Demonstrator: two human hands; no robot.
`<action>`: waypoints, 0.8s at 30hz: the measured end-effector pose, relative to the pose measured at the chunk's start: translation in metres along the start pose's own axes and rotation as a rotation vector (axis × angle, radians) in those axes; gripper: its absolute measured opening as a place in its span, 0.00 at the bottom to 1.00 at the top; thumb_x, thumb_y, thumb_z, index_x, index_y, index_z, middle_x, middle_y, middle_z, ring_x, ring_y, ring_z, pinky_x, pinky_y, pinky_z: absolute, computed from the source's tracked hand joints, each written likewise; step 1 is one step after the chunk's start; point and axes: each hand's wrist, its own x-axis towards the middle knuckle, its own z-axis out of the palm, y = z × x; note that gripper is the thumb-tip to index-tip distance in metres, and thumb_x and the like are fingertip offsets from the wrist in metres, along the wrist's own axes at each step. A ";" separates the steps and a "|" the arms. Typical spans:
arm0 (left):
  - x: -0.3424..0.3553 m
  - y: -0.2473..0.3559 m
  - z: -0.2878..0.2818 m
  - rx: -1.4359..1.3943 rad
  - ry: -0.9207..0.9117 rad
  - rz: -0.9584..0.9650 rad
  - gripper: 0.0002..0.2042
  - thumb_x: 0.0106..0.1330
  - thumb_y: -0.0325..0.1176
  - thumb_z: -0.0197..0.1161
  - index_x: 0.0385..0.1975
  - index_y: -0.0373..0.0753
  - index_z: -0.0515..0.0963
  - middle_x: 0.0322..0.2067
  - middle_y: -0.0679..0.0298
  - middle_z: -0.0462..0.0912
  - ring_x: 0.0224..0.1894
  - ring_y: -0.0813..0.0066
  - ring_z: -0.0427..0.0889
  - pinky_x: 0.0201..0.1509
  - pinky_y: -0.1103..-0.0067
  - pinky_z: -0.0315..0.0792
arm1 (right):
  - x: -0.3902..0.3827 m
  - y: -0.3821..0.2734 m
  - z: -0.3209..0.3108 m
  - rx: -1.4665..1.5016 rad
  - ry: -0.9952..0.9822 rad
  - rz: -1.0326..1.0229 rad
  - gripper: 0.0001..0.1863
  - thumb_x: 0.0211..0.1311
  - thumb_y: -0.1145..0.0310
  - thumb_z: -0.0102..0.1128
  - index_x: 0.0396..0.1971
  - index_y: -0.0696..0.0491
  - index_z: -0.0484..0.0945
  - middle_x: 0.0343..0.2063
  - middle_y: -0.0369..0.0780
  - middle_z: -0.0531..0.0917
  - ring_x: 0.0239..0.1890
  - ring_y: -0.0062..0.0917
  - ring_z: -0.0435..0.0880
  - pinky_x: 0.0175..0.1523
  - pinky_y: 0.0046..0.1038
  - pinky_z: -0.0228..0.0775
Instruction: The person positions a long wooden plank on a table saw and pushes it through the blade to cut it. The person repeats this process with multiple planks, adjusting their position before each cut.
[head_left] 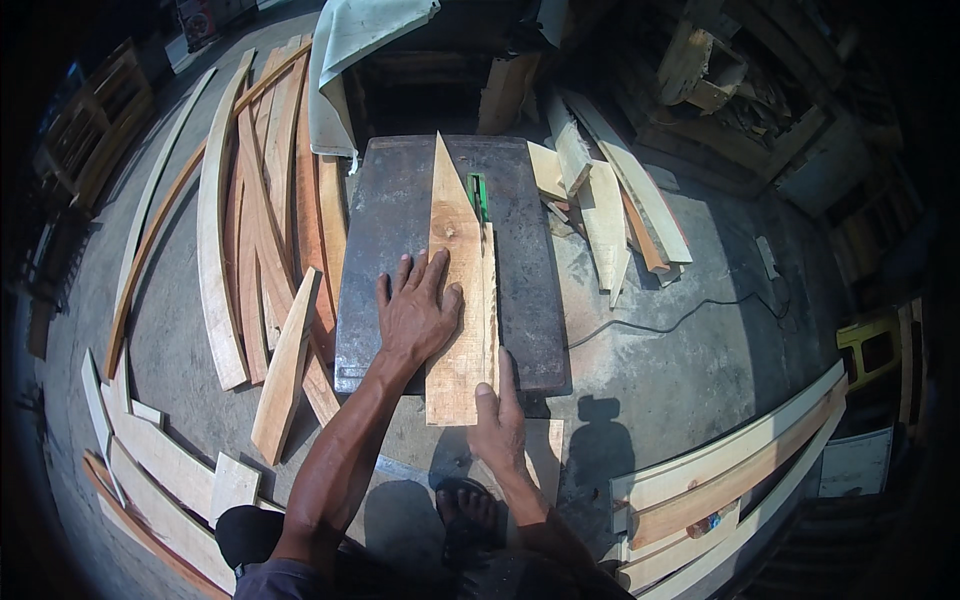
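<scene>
A pale wooden board (456, 345) with a pointed far end and a knot lies on a dark metal saw table (385, 200). Its right edge is rough, with a narrow strip running alongside it. Just right of the point, a green slotted insert (481, 196) shows in the tabletop; I cannot make out the blade clearly. My left hand (415, 312) presses flat on the middle of the board, fingers spread. At the near right corner my right hand (497, 425) grips the board, thumb on top and a finger along its right edge.
Long planks (300, 170) lie in a pile on the floor to the left. Offcuts (600, 215) sit right of the table, and a black cable (665, 325) crosses the concrete. More boards (730, 480) are stacked at the lower right. A pale sheet (345, 60) hangs behind the table.
</scene>
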 end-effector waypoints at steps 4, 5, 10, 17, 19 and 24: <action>0.001 0.000 0.001 0.005 0.003 0.000 0.32 0.74 0.52 0.47 0.77 0.49 0.61 0.76 0.54 0.61 0.80 0.52 0.52 0.82 0.49 0.35 | 0.000 0.000 -0.001 -0.024 -0.007 0.019 0.31 0.82 0.61 0.40 0.80 0.48 0.49 0.52 0.52 0.82 0.40 0.30 0.86 0.44 0.30 0.79; 0.001 0.000 0.001 0.004 0.003 0.001 0.32 0.74 0.52 0.47 0.77 0.49 0.61 0.76 0.54 0.61 0.80 0.52 0.52 0.82 0.49 0.35 | 0.000 0.000 -0.001 -0.029 -0.015 0.036 0.31 0.82 0.61 0.39 0.80 0.48 0.49 0.53 0.53 0.82 0.41 0.30 0.86 0.45 0.30 0.79; 0.001 0.000 0.000 -0.002 -0.002 0.000 0.32 0.74 0.52 0.47 0.77 0.49 0.61 0.76 0.53 0.61 0.80 0.52 0.52 0.81 0.50 0.35 | 0.000 -0.004 -0.002 -0.041 -0.026 0.062 0.32 0.82 0.61 0.39 0.80 0.48 0.48 0.58 0.55 0.79 0.48 0.33 0.86 0.51 0.32 0.78; 0.002 0.000 -0.001 0.000 -0.004 -0.003 0.33 0.73 0.52 0.47 0.77 0.49 0.61 0.76 0.54 0.61 0.80 0.52 0.52 0.82 0.50 0.35 | 0.001 -0.005 -0.003 -0.027 -0.040 0.056 0.32 0.81 0.62 0.40 0.80 0.49 0.47 0.65 0.58 0.73 0.61 0.41 0.81 0.63 0.35 0.72; 0.002 -0.001 -0.001 -0.003 0.002 0.005 0.33 0.73 0.52 0.48 0.77 0.49 0.61 0.76 0.53 0.62 0.80 0.52 0.52 0.81 0.50 0.35 | 0.003 -0.002 -0.002 -0.007 -0.023 0.004 0.32 0.81 0.62 0.40 0.80 0.50 0.48 0.67 0.59 0.71 0.66 0.44 0.77 0.68 0.36 0.68; 0.005 -0.002 0.001 0.008 0.010 0.014 0.32 0.74 0.52 0.48 0.76 0.49 0.62 0.76 0.53 0.62 0.80 0.52 0.51 0.81 0.50 0.35 | 0.006 0.008 -0.001 0.032 -0.025 0.026 0.33 0.80 0.62 0.43 0.79 0.52 0.49 0.69 0.60 0.69 0.70 0.49 0.72 0.71 0.39 0.65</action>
